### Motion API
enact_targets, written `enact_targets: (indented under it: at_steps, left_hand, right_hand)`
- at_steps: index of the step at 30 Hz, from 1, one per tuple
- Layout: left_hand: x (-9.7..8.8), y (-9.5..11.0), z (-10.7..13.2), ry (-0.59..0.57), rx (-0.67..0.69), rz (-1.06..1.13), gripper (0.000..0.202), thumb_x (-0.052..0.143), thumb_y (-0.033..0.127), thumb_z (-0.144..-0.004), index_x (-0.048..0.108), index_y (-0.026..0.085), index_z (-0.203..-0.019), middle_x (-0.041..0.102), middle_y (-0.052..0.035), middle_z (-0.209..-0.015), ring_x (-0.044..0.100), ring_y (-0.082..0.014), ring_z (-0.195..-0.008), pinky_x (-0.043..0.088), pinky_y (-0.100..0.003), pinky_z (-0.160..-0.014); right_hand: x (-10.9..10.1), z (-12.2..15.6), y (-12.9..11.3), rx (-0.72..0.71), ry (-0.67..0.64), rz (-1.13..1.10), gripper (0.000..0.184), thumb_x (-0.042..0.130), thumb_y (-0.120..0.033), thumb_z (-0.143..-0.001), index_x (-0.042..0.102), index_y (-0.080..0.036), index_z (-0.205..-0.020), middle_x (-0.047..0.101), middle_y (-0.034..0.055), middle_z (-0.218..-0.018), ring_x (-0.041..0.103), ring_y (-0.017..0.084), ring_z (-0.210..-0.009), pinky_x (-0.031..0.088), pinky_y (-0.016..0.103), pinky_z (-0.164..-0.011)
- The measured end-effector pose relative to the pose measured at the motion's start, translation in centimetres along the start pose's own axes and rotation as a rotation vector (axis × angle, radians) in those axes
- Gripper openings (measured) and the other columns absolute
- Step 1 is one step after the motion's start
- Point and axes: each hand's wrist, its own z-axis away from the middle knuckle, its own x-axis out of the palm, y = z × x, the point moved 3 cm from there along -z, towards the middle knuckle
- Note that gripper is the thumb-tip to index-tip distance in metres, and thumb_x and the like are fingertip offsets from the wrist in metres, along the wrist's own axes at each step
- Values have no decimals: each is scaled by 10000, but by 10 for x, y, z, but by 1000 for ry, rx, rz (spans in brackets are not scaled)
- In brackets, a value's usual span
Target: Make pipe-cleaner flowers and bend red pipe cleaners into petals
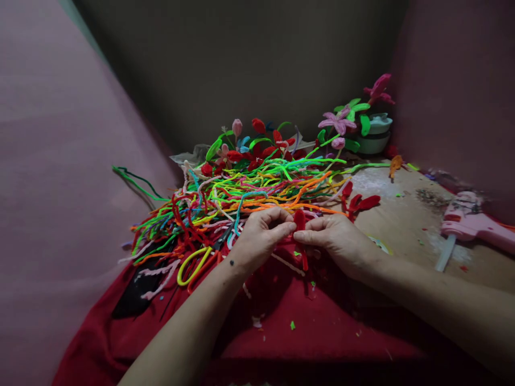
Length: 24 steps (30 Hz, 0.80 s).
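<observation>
Between my two hands a red pipe cleaner [300,222] is held upright, its top bent into a petal-like loop and its tail hanging below. My left hand [265,233] pinches it from the left with thumb and forefinger. From the right, the thumb and fingers of my right hand [332,236] close on the same piece. Just beyond the right hand lie red petal shapes [360,205] made of pipe cleaner. A big heap of multicoloured pipe cleaners [249,187] spreads behind both hands. Scissors with a yellow and orange handle [193,266] rest beside my left forearm.
A pink glue gun [478,225] lies at the right on a brown board [402,214]. Finished pipe-cleaner flowers [338,122] stand at the back, near a pale round container [374,139]. A black flat object [137,289] lies on the red cloth [281,332] at left, among scattered scraps.
</observation>
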Motion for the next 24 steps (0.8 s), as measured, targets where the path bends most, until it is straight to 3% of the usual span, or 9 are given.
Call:
enact_targets:
  at_steps: [8,12,17,24]
  left_hand:
    - [-2,-6,-3,-76,-61,79,153,642,250,-677,573,114,-677,502,26,-601,402,-59,-533,306,-193,-528]
    - [-3,-5,-2,-123,-49,152,195,683,250,-652,606,117,-772,559,7,-650,445,-68,-549,332,-193,-535]
    - [-3,0,0,-138,-19,109,214,622,278,-722,652,141,-884,578,6,-684,442,-59,-551,340,-182,-535]
    - [0,3,0,-35,-25,-28,116,628,236,-691,622,125,-660,509,31,-534,416,-59,-480,338,-180,-475]
  right_hand:
    - [-2,0,-5,10,25,43,301,666,-331,-647,499,-157,-466,445,-49,-403,328,57,-381,202,243,-426]
    - [-1,1,-5,10,3,82,286,662,-332,-641,518,-153,-471,441,-47,-403,325,56,-381,203,238,-416]
    - [2,3,-6,33,-53,141,280,664,-335,-635,520,-157,-473,421,-55,-397,305,51,-374,192,234,-402]
    - [4,4,-7,61,-70,180,266,635,-257,-643,501,-159,-436,418,-55,-380,303,48,-365,193,229,-395]
